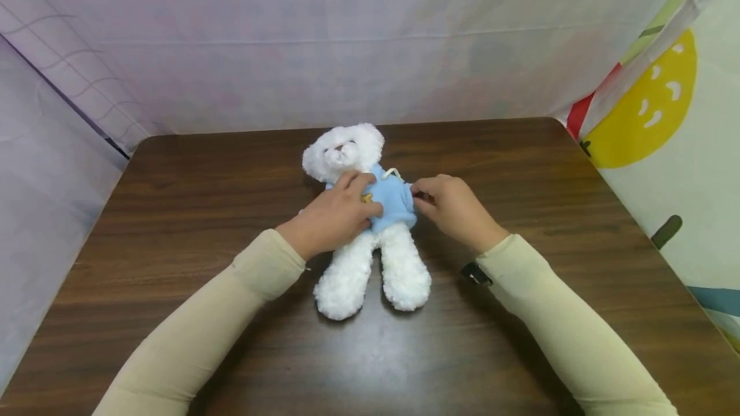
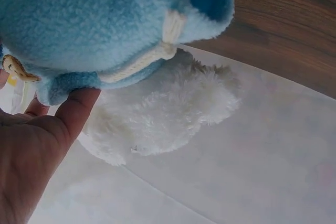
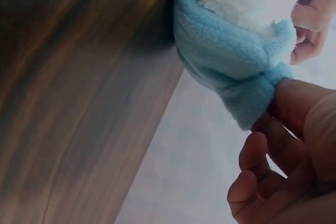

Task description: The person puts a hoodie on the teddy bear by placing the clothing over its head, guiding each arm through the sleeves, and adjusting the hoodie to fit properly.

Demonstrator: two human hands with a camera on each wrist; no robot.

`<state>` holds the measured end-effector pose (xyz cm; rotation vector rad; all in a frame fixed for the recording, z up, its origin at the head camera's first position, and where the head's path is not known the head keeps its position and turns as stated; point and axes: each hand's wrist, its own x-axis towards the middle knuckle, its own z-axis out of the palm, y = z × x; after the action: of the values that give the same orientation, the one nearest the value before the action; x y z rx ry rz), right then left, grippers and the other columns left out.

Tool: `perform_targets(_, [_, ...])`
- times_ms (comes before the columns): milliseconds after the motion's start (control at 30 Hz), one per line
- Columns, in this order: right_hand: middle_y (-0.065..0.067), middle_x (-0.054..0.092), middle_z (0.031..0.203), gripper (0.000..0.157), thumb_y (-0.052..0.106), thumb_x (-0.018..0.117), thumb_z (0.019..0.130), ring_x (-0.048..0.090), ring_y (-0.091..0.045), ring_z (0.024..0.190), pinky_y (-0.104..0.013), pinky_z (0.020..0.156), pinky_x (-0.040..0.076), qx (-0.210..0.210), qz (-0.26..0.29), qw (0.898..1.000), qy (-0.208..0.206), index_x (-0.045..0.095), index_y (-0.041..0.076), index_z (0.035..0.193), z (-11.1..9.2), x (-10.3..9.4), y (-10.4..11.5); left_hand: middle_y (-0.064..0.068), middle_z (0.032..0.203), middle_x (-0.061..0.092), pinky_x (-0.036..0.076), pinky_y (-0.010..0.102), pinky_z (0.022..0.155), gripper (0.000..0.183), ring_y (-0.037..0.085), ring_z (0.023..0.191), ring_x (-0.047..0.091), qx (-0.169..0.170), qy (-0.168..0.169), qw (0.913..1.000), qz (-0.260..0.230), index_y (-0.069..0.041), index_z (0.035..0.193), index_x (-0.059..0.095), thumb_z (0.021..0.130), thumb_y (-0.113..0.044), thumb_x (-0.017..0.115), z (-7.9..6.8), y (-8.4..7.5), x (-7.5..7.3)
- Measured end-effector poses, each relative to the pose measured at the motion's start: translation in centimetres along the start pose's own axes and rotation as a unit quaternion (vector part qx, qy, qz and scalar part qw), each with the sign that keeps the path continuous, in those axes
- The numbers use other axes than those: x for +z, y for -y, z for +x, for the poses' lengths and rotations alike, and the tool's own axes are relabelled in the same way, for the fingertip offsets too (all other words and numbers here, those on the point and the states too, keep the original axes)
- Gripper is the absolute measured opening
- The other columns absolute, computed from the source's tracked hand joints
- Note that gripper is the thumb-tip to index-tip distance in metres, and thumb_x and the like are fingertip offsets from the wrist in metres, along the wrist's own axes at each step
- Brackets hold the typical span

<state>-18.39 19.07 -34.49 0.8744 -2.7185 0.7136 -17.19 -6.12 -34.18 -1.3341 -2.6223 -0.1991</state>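
A white plush teddy bear point(image 1: 405, 275) lies on its back on the table, head away from me, in a light blue fleece top point(image 1: 396, 201) with a cream drawstring point(image 2: 139, 61). My left hand point(image 1: 338, 214) lies over the bear's chest beside a small yellow-brown ornament point(image 2: 20, 69), fingers bent against the body. At the top's right side, my right hand point(image 1: 457, 207) pinches a blue sleeve point(image 3: 249, 98) between thumb and finger. White fur shows at the hem in the right wrist view. I see no plush arm outside the pinched sleeve.
The dark wood-grain table point(image 1: 173, 210) has rounded far corners. Pale cloth point(image 1: 318, 82) hangs behind it and on the left. On the right is a white panel with a yellow printed shape point(image 1: 653, 108). A black strap point(image 1: 476, 273) sits at my right wrist.
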Motion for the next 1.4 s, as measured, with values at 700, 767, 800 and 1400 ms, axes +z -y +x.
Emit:
perform_targets(700, [0.000, 0.056, 0.070, 0.015, -0.004, 0.064, 0.087, 0.049, -0.013, 0.062, -0.031, 0.056, 0.042, 0.008, 0.054, 0.998, -0.011, 0.064, 0.011, 0.082, 0.3, 0.9, -0.2, 0.024, 0.150, 0.034, 0.045, 0.051, 0.100, 0.042, 0.048, 0.135, 0.032, -0.004, 0.052, 0.9977, 0.043, -0.034, 0.137, 0.060, 0.102, -0.013, 0.055, 0.1, -0.4, -0.2])
perform_targets(767, [0.000, 0.056, 0.069, 0.016, -0.004, 0.065, 0.086, 0.049, -0.014, 0.061, -0.031, 0.055, 0.042, 0.021, 0.058, 0.998, -0.009, 0.063, 0.011, 0.081, 0.4, 0.4, -0.4, 0.023, 0.149, 0.035, 0.044, 0.050, 0.102, 0.038, 0.047, 0.134, 0.033, 0.001, 0.046, 0.9979, 0.044, -0.032, 0.133, 0.065, 0.101, -0.013, 0.056, 0.2, -0.4, -0.2])
perform_targets(800, [-0.001, 0.056, 0.069, 0.016, -0.003, 0.064, 0.087, 0.048, -0.015, 0.061, -0.032, 0.055, 0.042, 0.029, 0.059, 0.998, -0.008, 0.063, 0.011, 0.081, 0.5, 0.1, -0.5, 0.023, 0.148, 0.037, 0.043, 0.050, 0.103, 0.036, 0.047, 0.134, 0.034, 0.006, 0.042, 0.9981, 0.045, -0.030, 0.130, 0.067, 0.101, -0.012, 0.057, 0.2, -0.4, -0.2])
perform_targets(1400, [-0.007, 0.065, 0.108, 0.027, 0.008, 0.066, 0.095, 0.058, -0.021, 0.086, -0.039, 0.073, 0.049, 0.075, 0.064, 0.995, 0.033, 0.067, 0.008, 0.122, 1.3, -1.0, -2.1, 0.026, 0.147, 0.035, 0.050, 0.045, 0.091, 0.053, 0.045, 0.130, 0.036, -0.007, 0.066, 0.9975, 0.023, -0.027, 0.149, 0.047, 0.101, -0.006, 0.050, 0.8, 0.1, -0.9])
